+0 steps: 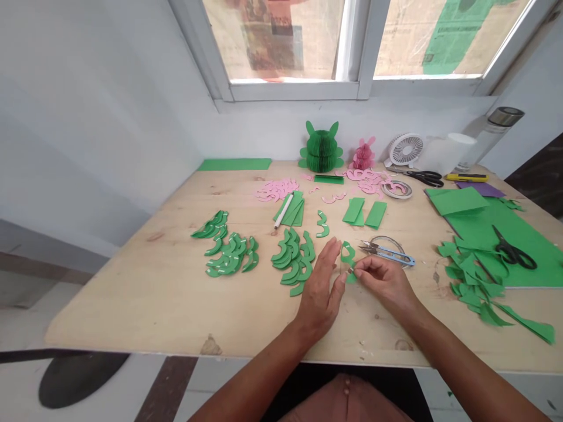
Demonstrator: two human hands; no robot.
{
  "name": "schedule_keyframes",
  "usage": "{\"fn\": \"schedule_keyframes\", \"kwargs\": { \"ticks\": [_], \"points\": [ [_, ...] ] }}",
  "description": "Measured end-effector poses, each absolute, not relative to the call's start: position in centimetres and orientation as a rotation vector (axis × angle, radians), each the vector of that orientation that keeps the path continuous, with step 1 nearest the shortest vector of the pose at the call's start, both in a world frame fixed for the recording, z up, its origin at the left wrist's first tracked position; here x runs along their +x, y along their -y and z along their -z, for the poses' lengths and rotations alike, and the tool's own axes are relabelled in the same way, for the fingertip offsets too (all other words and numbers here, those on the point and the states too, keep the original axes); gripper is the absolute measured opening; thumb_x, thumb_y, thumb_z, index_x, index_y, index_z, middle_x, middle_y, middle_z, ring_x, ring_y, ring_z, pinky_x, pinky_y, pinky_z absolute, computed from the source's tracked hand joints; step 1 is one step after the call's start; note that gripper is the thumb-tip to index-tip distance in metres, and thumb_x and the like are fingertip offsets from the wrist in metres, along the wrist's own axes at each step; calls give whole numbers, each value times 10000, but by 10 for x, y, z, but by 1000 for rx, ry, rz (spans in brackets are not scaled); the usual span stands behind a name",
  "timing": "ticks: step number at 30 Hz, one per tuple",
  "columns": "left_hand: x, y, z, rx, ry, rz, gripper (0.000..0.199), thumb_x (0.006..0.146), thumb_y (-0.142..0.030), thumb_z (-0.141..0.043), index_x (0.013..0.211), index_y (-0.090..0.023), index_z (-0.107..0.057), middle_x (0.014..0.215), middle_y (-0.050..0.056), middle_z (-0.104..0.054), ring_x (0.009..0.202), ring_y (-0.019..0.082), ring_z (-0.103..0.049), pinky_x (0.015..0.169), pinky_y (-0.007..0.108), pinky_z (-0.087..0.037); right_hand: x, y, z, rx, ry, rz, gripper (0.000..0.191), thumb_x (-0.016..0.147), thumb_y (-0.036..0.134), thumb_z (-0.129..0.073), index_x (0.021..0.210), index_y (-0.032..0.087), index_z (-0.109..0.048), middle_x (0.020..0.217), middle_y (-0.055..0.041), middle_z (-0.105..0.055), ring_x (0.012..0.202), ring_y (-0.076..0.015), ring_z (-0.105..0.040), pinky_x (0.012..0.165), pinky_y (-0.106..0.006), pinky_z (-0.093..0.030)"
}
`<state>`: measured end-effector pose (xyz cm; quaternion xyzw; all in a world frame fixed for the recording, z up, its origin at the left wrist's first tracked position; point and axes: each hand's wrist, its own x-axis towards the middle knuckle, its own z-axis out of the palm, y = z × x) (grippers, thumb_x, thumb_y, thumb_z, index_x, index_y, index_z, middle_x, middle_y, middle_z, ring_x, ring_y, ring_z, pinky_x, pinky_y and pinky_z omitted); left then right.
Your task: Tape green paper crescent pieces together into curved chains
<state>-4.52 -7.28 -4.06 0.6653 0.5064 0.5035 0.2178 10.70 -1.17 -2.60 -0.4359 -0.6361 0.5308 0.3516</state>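
Looking down on a pale plywood table (132,305) under a two-pane window (281,41), w/ a big green card sheet (497,234) at right & black-handled scissors (512,255) lying on it. Loose green offcuts (472,287) heap nr the near right edge. Far side holds a green honeycomb paper rabbit (321,149), a smaller pink one (363,155), a white desk fan (405,149), a water bottle (497,135), black scissors (424,177), a yellow utility knife (467,177) & a roll of tape (396,189). Mid-table: pink paper cut-outs (276,189), green card strips (365,214) & a white pen (284,211) resting on more strips. Two piles of green crescents sit left of the hands, the far-left pile (231,255) & the closer pile (292,261). Blue-handled thread snips (387,253) lie just beyond the right hand (382,281). Its thumb & fingertips are pinched together on a small green card piece (348,261), held up between the hands, nr table centre. The left hand (319,299) is open, fingers straight & together, just beside the piece; can't tell if they touch it. Piece looks very light, thin & fairly stiff, but likely to crease, so best held by the fingertips at its wider part, not its narrow curves.
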Motion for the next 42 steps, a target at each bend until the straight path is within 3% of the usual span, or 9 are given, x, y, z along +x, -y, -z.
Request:
{"fn": "schedule_keyframes", "kwargs": {
  "ticks": [8, 14, 17, 22, 25, 29, 35, 42],
  "points": [
    [-46, 68, 40, 1405, -1348, -1302, 550, 893, -301, -469, 1407, -231, -286, 1331, 127, -500, 1133, 224, -542, 912, 385, -474, 110, 11, 28, -1143, 1616, -1403, 168, 713, 341, -646, 702, 175, -617, 691, -18, -630, 642, -140, -560, 612, -264, -443],
    [-48, 58, 26, 1055, -1204, -1228, 629, 831, -284, -544, 1400, -179, -298, 1120, 132, -634, 1065, 238, -584, 634, 259, -525, 111, 10, 31, -1187, 1645, -1303, 167, 740, 344, -616, 711, 180, -618, 675, -20, -621, 618, -142, -545, 584, -261, -427],
    [-48, 51, 17, 938, -1192, -1157, 698, 772, -268, -612, 1391, -146, -313, 1009, 119, -673, 822, 189, -645, 520, 225, -498, 111, 9, 33, -1172, 1653, -1259, 157, 751, 333, -602, 713, 181, -622, 686, -25, -635, 624, -147, -556, 592, -266, -437],
    [-47, 39, 8, 801, -1168, -1093, 670, 728, -265, -675, 1324, -135, -399, 862, 83, -690, 480, 97, -586, 377, 175, -381, 112, 7, 33, -1188, 1660, -1141, 116, 754, 289, -590, 715, 188, -632, 684, -23, -647, 667, -164, -589, 625, -276, -457],
    [-46, 34, 5, 718, -1124, -1074, 596, 753, -229, -657, 1288, -148, -408, 948, 110, -687, 445, 91, -591, 363, 178, -380, 112, 6, 31, -1195, 1659, -1079, 107, 753, 273, -582, 708, 189, -630, 676, -23, -651, 680, -170, -598, 616, -273, -461],
    [-48, 29, 1, 599, -1058, -1050, 515, 763, -143, -640, 1231, -129, -425, 986, 130, -687, 524, 120, -643, 439, 206, -472, 111, 5, 30, -1199, 1667, -998, 91, 744, 253, -579, 703, 184, -622, 659, -18, -646, 631, -150, -575, 589, -265, -455],
    [-47, 28, 7, 541, -1052, -1092, 511, 726, -87, -671, 1189, -132, -460, 877, 91, -710, 634, 150, -683, 550, 225, -537, 111, 5, 29, -1202, 1687, -942, 77, 745, 232, -571, 718, 180, -620, 670, -18, -649, 631, -142, -570, 591, -260, -457],
    [-45, 23, 20, 607, -1108, -1122, 527, 616, -61, -729, 1093, -138, -519, 728, 18, -692, 535, 155, -664, 490, 234, -530, 110, 6, 28, -1224, 1719, -978, 76, 753, 230, -567, 725, 185, -622, 679, -6, -646, 607, -128, -561, 564, -239, -437]
  ]
}}
